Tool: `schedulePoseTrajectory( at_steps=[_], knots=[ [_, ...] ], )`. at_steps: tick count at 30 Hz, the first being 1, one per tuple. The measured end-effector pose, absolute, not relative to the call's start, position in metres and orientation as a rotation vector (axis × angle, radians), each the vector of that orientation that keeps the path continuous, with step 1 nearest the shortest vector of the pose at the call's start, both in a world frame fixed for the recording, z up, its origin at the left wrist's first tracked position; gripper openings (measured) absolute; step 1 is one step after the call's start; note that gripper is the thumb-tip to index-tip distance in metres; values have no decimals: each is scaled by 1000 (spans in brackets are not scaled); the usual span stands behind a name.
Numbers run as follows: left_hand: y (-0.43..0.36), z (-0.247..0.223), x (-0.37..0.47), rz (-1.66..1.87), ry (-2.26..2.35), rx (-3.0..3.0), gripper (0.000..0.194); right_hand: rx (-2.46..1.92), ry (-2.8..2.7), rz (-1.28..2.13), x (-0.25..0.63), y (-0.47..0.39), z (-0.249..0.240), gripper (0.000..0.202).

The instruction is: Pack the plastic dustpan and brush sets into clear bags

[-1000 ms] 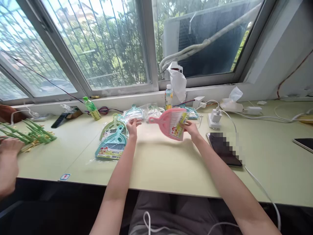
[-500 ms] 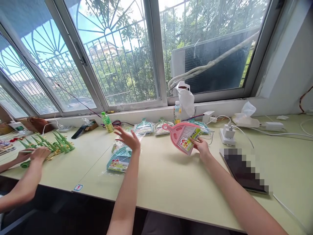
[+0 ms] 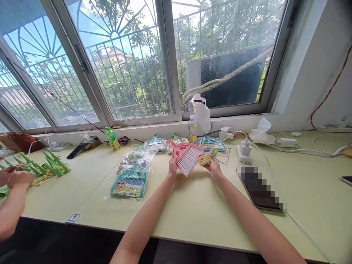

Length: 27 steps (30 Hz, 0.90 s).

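A pink dustpan and brush set point(image 3: 187, 156) is held up above the table, its pale bristles pointing down. My left hand point(image 3: 172, 165) is closed on the set's left edge. In my right hand point(image 3: 215, 169) is a yellow-green printed label card point(image 3: 205, 157), bent, at the set's right side; whether it still touches the set I cannot tell. To the left, a teal dustpan and brush set point(image 3: 129, 181) lies in clear plastic wrap, with another wrapped set behind it. More sets, among them a teal one point(image 3: 211, 142), lie along the window wall.
A green bottle point(image 3: 112, 139) and a second bottle point(image 3: 192, 130) stand near the sill. On the right are a tablet-like dark device point(image 3: 260, 190), a charger cube point(image 3: 244, 151) and white cables. A co-worker's hands point(image 3: 20, 179) are among green plastic pieces point(image 3: 53, 163) at left.
My left hand has come from above the wrapped teal set to grip the pink set. The label, flat over the bristles before, is now bent away to the right in my right hand.
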<state>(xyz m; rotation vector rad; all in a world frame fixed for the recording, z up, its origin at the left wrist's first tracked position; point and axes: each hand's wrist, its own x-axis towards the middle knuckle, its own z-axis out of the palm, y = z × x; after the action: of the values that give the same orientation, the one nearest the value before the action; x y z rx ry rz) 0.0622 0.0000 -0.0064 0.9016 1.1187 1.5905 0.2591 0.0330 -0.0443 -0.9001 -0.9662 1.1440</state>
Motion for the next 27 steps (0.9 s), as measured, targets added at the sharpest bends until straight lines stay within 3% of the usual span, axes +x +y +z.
schedulePoseTrajectory(
  at_steps=[5, 8, 12, 19, 23, 27],
  knots=[
    [9, -11, 55, 1730, 1089, 883, 32, -828, -531, 972, 319, 46, -20, 56],
    [12, -19, 58, 1717, 1112, 908, 28, -715, -518, 951, 334, 44, -8, 50],
    [10, -24, 64, 1633, 1148, 1046, 29, -891, -690, 1047, 293, 30, -5, 42],
    [-16, -11, 85, 1553, 1125, 1428, 36, -1202, -1696, 396, 231, -9, -8, 32],
    [-30, -4, 93, 1465, 1312, 1627, 36, -1322, -1747, 104, 232, -16, -6, 32],
    [-38, 3, 93, 1241, 1455, 1978, 45, -1226, -1676, 90, 234, -12, -7, 28]
  ],
)
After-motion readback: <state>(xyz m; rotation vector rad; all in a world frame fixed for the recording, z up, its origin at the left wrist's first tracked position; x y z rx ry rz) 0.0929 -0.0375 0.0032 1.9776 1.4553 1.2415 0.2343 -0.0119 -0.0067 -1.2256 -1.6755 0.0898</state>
